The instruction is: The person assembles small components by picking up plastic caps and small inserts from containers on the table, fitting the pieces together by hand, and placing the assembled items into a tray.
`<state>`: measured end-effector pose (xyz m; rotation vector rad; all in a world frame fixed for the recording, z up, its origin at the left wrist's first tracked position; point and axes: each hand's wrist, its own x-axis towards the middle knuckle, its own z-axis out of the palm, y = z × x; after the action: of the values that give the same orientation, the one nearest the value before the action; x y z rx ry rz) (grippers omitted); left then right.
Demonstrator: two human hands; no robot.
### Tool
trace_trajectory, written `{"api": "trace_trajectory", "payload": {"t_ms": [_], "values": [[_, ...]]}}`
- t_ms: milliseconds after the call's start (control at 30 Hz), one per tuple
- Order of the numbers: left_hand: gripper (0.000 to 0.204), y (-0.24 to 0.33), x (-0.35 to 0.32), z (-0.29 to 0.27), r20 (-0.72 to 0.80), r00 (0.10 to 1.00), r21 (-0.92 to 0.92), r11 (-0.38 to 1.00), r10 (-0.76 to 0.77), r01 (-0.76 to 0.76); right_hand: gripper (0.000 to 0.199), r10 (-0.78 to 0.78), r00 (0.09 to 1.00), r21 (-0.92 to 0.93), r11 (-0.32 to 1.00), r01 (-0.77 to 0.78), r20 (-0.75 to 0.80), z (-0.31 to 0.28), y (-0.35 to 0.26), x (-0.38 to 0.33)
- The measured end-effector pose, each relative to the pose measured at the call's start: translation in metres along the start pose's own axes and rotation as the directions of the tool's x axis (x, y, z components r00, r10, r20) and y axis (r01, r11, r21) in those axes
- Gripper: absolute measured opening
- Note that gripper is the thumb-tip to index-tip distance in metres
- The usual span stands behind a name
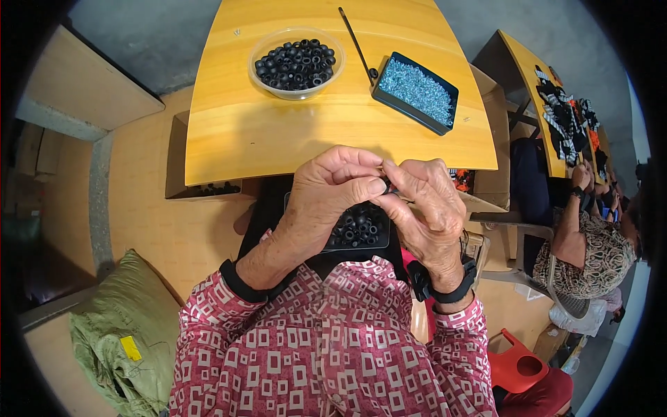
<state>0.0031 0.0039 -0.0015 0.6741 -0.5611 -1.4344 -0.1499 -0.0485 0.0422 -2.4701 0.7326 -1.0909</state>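
Observation:
My left hand (323,187) and my right hand (429,205) meet above my lap, fingertips pinched together around something small and dark. The fingers hide most of it, so its kind cannot be made out. Just below the hands, a dark tray (385,240) rests on my lap with small black ring-shaped parts (354,226) in it. On the yellow table ahead stands a clear round bowl (297,93) heaped with similar black hollow parts (295,64). To its right lies a black rectangular box (410,115) filled with small clear bluish pieces (417,90).
A thin black stick (356,42) lies on the yellow table (250,149) beside the box. Cardboard boxes (178,156) stand under the table. A green sack (125,313) sits at left, a red stool (515,365) at right. Another person (587,250) works at a table farther right.

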Motion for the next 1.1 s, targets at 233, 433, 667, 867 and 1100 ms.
{"api": "trace_trajectory", "payload": {"t_ms": [233, 433, 667, 867, 1100], "values": [[0.027, 0.001, 0.0, -0.002, 0.017, 0.998, 0.008, 0.998, -0.062, 0.061, 0.033, -0.115, 0.983, -0.164, 0.977, 0.138, 0.142, -0.007, -0.002, 0.011], [0.036, 0.001, 0.001, -0.003, 0.023, 0.995, -0.097, 0.991, -0.093, 0.095, 0.034, 0.026, 0.992, 0.021, 0.999, -0.029, 0.123, -0.001, 0.005, 0.005], [0.043, 0.005, 0.001, -0.001, 0.043, 0.994, -0.109, 0.989, -0.1, 0.104, 0.036, 0.041, 0.998, 0.105, 0.993, -0.046, 0.052, -0.001, 0.005, 0.005], [0.058, 0.008, 0.0, -0.001, 0.03, 0.993, -0.067, 0.991, -0.115, 0.117, 0.04, -0.167, 0.986, -0.086, 0.982, 0.168, 0.018, -0.004, 0.008, 0.004], [0.066, 0.021, -0.004, -0.003, 0.082, 0.982, 0.054, 0.985, -0.168, 0.164, 0.038, -0.225, 0.969, -0.168, 0.956, 0.24, 0.103, -0.013, -0.004, 0.01]]}}
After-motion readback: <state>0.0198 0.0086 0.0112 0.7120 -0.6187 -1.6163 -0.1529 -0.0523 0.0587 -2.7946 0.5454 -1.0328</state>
